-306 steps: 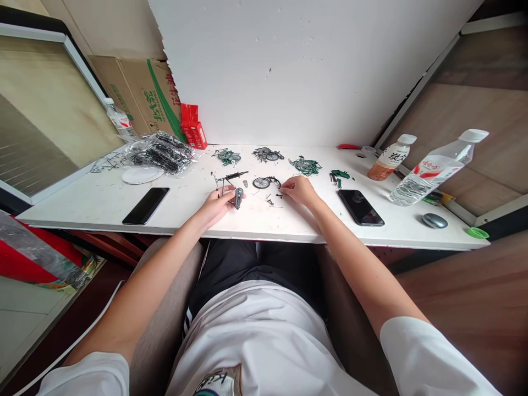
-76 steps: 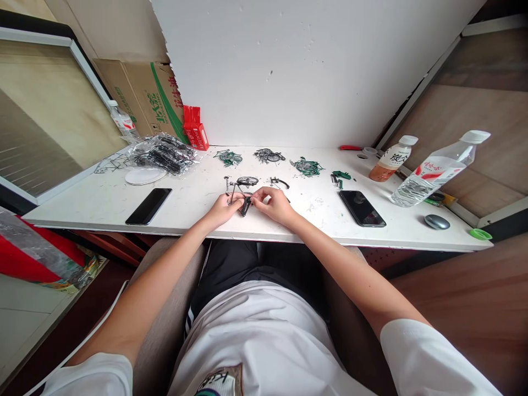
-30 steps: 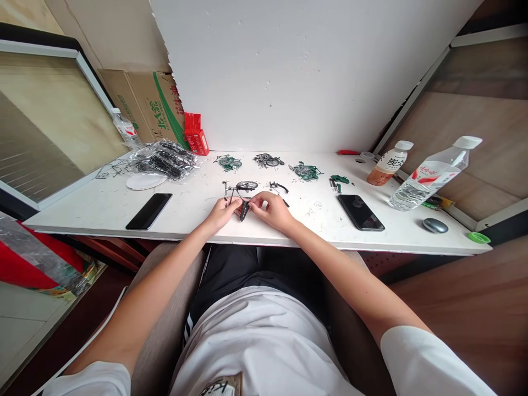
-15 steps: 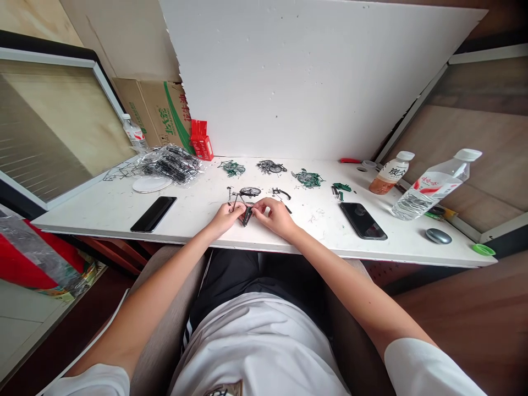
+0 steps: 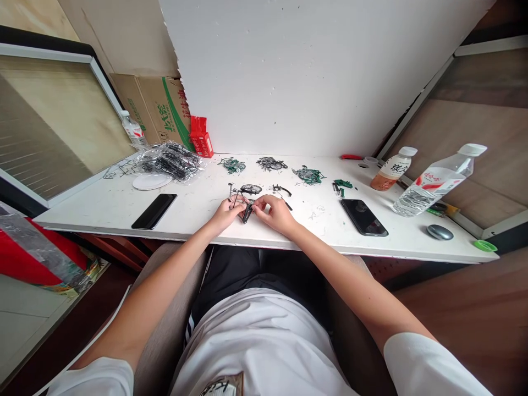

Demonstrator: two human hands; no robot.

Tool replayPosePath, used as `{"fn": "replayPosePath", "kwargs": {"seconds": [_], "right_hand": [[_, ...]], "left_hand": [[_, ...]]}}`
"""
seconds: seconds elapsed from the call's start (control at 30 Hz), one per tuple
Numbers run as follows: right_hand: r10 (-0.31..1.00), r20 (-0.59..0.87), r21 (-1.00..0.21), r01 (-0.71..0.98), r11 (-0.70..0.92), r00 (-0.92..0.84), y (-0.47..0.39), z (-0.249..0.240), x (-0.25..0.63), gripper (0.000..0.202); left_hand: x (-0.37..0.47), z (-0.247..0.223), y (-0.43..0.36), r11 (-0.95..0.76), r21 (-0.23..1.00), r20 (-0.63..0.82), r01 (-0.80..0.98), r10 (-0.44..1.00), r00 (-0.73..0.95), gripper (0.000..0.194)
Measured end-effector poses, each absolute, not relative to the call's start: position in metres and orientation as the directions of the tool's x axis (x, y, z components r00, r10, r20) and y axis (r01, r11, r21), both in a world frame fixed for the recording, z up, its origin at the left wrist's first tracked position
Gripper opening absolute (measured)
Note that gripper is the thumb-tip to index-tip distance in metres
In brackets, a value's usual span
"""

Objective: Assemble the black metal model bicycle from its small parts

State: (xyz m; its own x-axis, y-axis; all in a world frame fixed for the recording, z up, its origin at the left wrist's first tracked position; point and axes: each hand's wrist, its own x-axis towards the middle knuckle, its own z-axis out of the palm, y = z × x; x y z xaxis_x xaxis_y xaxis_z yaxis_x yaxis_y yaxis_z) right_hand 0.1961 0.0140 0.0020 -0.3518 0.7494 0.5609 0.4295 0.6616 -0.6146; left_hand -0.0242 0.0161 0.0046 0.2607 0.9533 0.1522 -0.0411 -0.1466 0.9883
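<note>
Sits at a white desk (image 5: 198, 212) with both hands near the front edge. Grips a narrow dark part (image 5: 247, 213) in the left hand (image 5: 224, 216), with thumb and fingers closed on the left flank. Meets the same part from the opposite side with the right hand (image 5: 277, 213), bringing thumb and forefinger nearly together at the upper right end. Cannot tell at this size about any tiny piece between those fingertips.

Lies right in the gap between the hands: just right of the left fingers, just left of the right ones, with neither hand clearly nearer. Runs lengthwise away from the body, leaning a little rightward at the far end and slanting slightly left toward the desk's front edge at the near end. Crosses the line from hand to hand rather than following it.

Shows a thin dark frame (image 5: 236, 192) just beyond the left fingers, and a small spoked wheel (image 5: 251, 188) close beside it; cannot tell about any join. Farther right, beyond the right hand, shows a curved dark piece (image 5: 284, 190) on the desk, apart from both hands.
</note>
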Motion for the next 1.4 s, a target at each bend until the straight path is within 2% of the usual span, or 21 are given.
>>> {"fn": "replayPosePath", "kwargs": {"seconds": [0.1, 0.33, 0.6, 0.7, 0.8, 0.9, 0.97, 1.1, 1.23, 1.4], "right_hand": [[0.755, 0.554, -0.617, 0.435, 0.655, -0.351, 0.013, 0.003, 0.195, 0.014], [0.768, 0.534, -0.627, 0.443, 0.641, -0.354, 0.007, 0.01, 0.193, 0.012], [0.764, 0.534, -0.615, 0.454, 0.645, -0.362, 0.007, 0.009, 0.193, 0.013], [0.765, 0.527, -0.601, 0.474, 0.644, -0.37, 0.006, 0.01, 0.193, 0.019], [0.787, 0.535, -0.604, 0.512, 0.611, -0.307, 0.007, 0.012, 0.194, 0.029], [0.821, 0.547, -0.613, 0.59, 0.525, -0.162, 0.015, 0.015, 0.199, 0.026], [0.858, 0.502, -0.619, 0.648, 0.444, -0.108, 0.025, 0.018, 0.203, 0.021], [0.938, 0.327, -0.615, 0.728, 0.304, -0.115, 0.05, 0.03, 0.209, 0.017], [0.947, 0.289, -0.518, 0.808, 0.279, -0.142, 0.073, 0.042, 0.203, 0.016], [0.978, 0.186, -0.436, 0.884, 0.169, -0.095, 0.093, 0.046, 0.179, 0.016]], "left_hand": [[-0.024, 0.005, 0.016, -0.164, 0.986, 0.167, -0.034, 0.951, 0.259, 0.038], [-0.026, 0.005, 0.014, -0.204, 0.978, 0.187, 0.034, 0.942, 0.279, 0.051], [-0.026, 0.003, 0.015, -0.172, 0.985, 0.162, 0.023, 0.958, 0.237, 0.049], [-0.026, 0.002, 0.016, -0.157, 0.988, 0.155, -0.008, 0.965, 0.213, 0.048], [-0.027, 0.001, 0.018, -0.119, 0.99, 0.131, -0.081, 0.977, 0.169, 0.046], [-0.027, 0.002, 0.02, -0.068, 0.981, 0.098, -0.18, 0.982, 0.164, 0.044], [-0.027, 0.003, 0.02, -0.045, 0.973, 0.085, -0.224, 0.982, 0.171, 0.044], [-0.026, 0.006, 0.019, -0.03, 0.966, 0.076, -0.257, 0.982, 0.171, 0.042], [-0.026, 0.006, 0.019, -0.034, 0.958, 0.09, -0.285, 0.979, 0.185, 0.04], [-0.027, 0.006, 0.02, -0.032, 0.952, 0.092, -0.303, 0.979, 0.184, 0.037]]}}
